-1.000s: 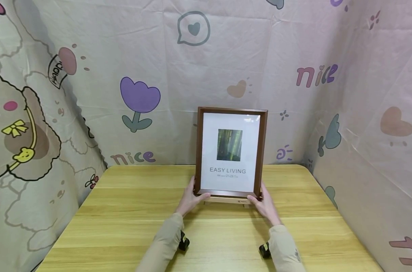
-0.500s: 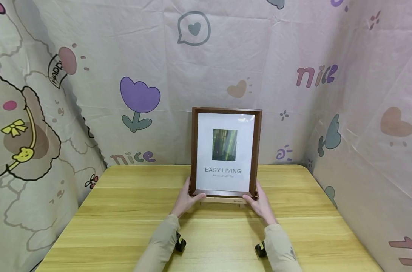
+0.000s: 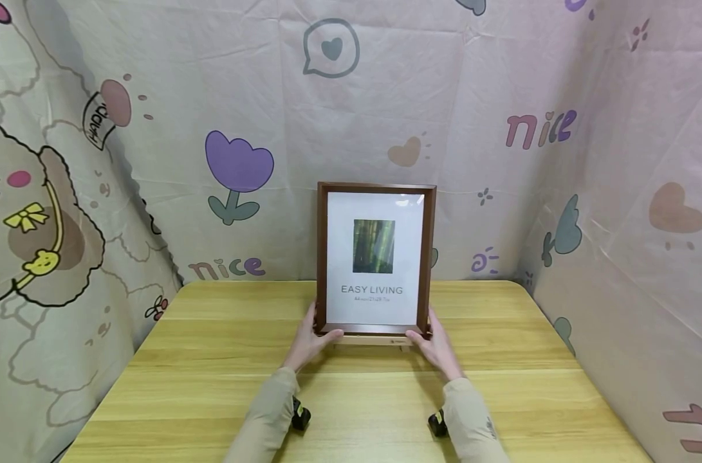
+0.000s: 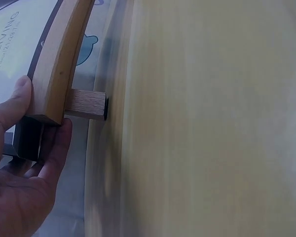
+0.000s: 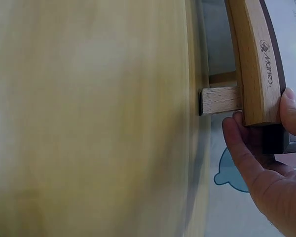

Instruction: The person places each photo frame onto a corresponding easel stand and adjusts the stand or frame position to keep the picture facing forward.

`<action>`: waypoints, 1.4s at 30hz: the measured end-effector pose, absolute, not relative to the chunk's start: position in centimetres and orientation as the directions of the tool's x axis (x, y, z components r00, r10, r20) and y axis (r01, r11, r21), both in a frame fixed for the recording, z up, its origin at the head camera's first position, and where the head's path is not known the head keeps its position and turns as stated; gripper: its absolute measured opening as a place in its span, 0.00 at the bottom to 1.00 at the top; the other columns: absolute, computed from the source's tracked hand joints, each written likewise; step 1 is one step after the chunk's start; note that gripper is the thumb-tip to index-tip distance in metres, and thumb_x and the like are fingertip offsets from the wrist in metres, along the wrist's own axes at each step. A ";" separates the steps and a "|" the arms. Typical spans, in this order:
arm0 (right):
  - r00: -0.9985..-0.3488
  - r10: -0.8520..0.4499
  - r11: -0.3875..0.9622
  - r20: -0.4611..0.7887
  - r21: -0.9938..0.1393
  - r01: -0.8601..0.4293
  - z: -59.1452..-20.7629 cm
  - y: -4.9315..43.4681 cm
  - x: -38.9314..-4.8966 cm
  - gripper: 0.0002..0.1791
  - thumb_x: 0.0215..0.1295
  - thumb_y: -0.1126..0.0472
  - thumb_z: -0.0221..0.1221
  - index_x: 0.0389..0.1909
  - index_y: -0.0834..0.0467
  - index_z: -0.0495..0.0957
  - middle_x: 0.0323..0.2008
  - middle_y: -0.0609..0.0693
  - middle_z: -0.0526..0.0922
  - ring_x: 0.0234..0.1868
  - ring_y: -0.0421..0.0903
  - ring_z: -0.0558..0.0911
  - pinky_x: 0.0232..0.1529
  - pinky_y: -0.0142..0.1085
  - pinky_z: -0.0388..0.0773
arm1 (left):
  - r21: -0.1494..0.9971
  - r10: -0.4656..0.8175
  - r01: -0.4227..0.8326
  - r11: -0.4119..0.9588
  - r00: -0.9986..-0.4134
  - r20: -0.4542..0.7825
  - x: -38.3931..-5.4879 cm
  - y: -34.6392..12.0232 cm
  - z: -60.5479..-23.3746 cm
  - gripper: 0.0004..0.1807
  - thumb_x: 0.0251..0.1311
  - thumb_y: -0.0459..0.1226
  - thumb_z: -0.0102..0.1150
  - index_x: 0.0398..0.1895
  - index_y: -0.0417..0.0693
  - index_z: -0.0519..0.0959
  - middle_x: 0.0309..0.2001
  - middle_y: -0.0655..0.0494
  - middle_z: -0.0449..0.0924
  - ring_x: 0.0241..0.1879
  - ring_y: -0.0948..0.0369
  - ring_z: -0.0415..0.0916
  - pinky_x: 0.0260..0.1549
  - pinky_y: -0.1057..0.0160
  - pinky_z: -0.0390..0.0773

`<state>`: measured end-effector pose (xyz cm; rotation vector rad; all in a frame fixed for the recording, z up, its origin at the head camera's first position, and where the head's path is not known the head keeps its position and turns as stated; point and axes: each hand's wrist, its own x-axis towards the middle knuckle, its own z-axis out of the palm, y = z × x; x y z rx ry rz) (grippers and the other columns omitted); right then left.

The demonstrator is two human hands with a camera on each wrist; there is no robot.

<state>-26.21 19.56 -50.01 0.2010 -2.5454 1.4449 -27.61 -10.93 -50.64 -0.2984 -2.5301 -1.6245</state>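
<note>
A brown picture frame point(image 3: 374, 315) stands upright on the light wooden ledge of a small stand point(image 3: 368, 340). Behind its glass is a white sheet with a green bamboo picture and the words EASY LIVING. My left hand point(image 3: 307, 342) grips the lower left corner, thumb across the front and fingers curled beneath and behind. At the lower right corner my right hand point(image 3: 436, 348) holds on in the same manner. Up close in the left wrist view, a short wooden leg point(image 4: 89, 103) juts below the ledge. The right wrist view shows a dark logo point(image 5: 266, 64) on the ledge.
The wood-grain table point(image 3: 212, 347) has rounded far corners. Printed cloth point(image 3: 339, 116) with flowers, hearts and lettering hangs behind it and along both sides. Black wrist cameras point(image 3: 300, 415) are strapped at both beige sleeves point(image 3: 472, 411).
The picture frame and its stand have shifted steadily to the left across the table, with both hands moving along and keeping their hold.
</note>
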 end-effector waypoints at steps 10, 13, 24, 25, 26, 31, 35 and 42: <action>-0.947 -0.047 0.515 0.317 -0.805 -0.295 -50.0 18.8 -25.9 0.50 0.65 0.58 0.65 0.81 0.55 0.47 0.66 0.78 0.67 0.57 0.74 0.78 0.63 0.66 0.71 | 0.891 0.092 0.209 0.404 -0.978 0.188 -27.5 -11.6 -50.6 0.60 0.55 0.43 0.75 0.78 0.29 0.44 0.77 0.27 0.50 0.73 0.32 0.58 0.71 0.35 0.64; -0.965 -0.042 0.497 0.259 -0.833 -0.245 -49.9 18.6 -26.1 0.50 0.65 0.62 0.65 0.81 0.56 0.46 0.70 0.75 0.64 0.61 0.74 0.76 0.67 0.67 0.67 | 0.889 0.091 0.217 0.403 -0.976 0.197 -27.5 -11.8 -50.6 0.60 0.55 0.43 0.75 0.78 0.29 0.44 0.77 0.27 0.50 0.73 0.32 0.58 0.70 0.35 0.64; -0.980 -0.045 0.486 0.195 -0.853 -0.192 -49.9 17.6 -26.5 0.49 0.65 0.64 0.64 0.81 0.55 0.46 0.67 0.73 0.70 0.61 0.69 0.79 0.67 0.61 0.72 | 0.893 0.071 0.197 0.405 -0.980 0.185 -27.3 -12.7 -50.6 0.59 0.55 0.43 0.75 0.79 0.32 0.45 0.77 0.29 0.53 0.73 0.33 0.59 0.72 0.36 0.62; -0.979 -0.047 0.486 0.199 -0.852 -0.196 -49.9 17.5 -26.6 0.49 0.65 0.64 0.64 0.81 0.56 0.46 0.67 0.74 0.70 0.60 0.69 0.79 0.66 0.61 0.72 | 0.892 0.068 0.192 0.409 -0.981 0.180 -27.3 -12.8 -50.6 0.59 0.55 0.43 0.75 0.79 0.32 0.45 0.77 0.29 0.52 0.73 0.33 0.59 0.72 0.36 0.62; -0.979 -0.048 0.484 0.200 -0.853 -0.198 -49.9 17.5 -26.6 0.49 0.65 0.64 0.64 0.81 0.56 0.46 0.67 0.74 0.70 0.60 0.69 0.79 0.66 0.61 0.72 | 0.891 0.064 0.184 0.415 -0.983 0.173 -27.2 -12.8 -50.6 0.59 0.55 0.44 0.75 0.79 0.31 0.44 0.77 0.28 0.51 0.73 0.32 0.58 0.72 0.35 0.61; -0.977 -0.055 0.485 0.208 -0.849 -0.209 -49.8 17.2 -26.6 0.49 0.65 0.64 0.65 0.81 0.57 0.46 0.69 0.73 0.67 0.61 0.70 0.78 0.67 0.63 0.70 | 0.887 0.055 0.170 0.429 -0.985 0.162 -27.1 -13.2 -50.5 0.59 0.55 0.44 0.74 0.79 0.31 0.44 0.76 0.27 0.50 0.72 0.31 0.58 0.71 0.35 0.62; -0.978 -0.055 0.485 0.202 -0.851 -0.203 -49.8 16.8 -26.6 0.49 0.65 0.64 0.65 0.81 0.57 0.46 0.71 0.72 0.65 0.62 0.70 0.77 0.69 0.63 0.69 | 0.888 0.059 0.173 0.426 -0.985 0.164 -27.1 -13.4 -50.5 0.59 0.55 0.43 0.74 0.79 0.31 0.44 0.77 0.28 0.50 0.73 0.31 0.58 0.71 0.35 0.62; -0.976 -0.056 0.488 0.210 -0.847 -0.210 -49.9 16.6 -26.9 0.49 0.65 0.65 0.64 0.81 0.57 0.46 0.71 0.72 0.65 0.62 0.70 0.76 0.69 0.63 0.67 | 0.885 0.055 0.179 0.430 -0.984 0.172 -27.1 -13.7 -50.4 0.59 0.56 0.43 0.74 0.79 0.31 0.44 0.77 0.28 0.50 0.73 0.32 0.57 0.72 0.36 0.62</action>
